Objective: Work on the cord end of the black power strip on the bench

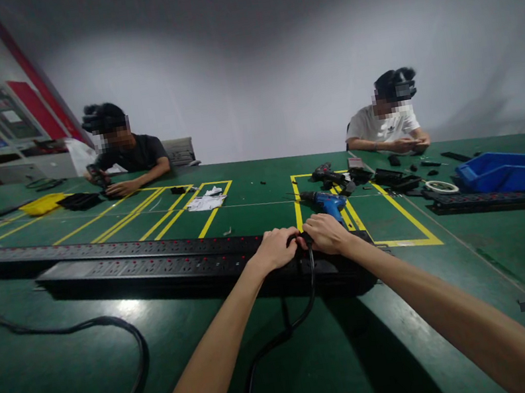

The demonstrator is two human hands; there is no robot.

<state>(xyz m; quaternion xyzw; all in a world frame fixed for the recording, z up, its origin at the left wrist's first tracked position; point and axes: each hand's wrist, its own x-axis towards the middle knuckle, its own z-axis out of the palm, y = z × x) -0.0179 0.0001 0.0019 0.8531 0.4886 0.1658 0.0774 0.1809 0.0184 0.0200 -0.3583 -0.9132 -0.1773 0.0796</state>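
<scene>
Two long black power strips [153, 266] with rows of sockets and small red marks lie side by side on the green table. Over the right end of the nearer one, my left hand [277, 247] and my right hand [325, 234] meet. Both are closed, fingers curled around the dark end of a black power cord [312, 275]. From between them the cord hangs over the strip's near side and runs down toward me. The fingers hide the cord's end, so I cannot tell whether it sits in a socket.
A blue cordless drill [326, 202] lies just beyond my right hand. Farther right are black parts, a tape roll [441, 187] and a blue bin [515, 174]. A loose black cable [87, 324] curves at left. Two people sit across the table; papers [206, 202] lie mid-table.
</scene>
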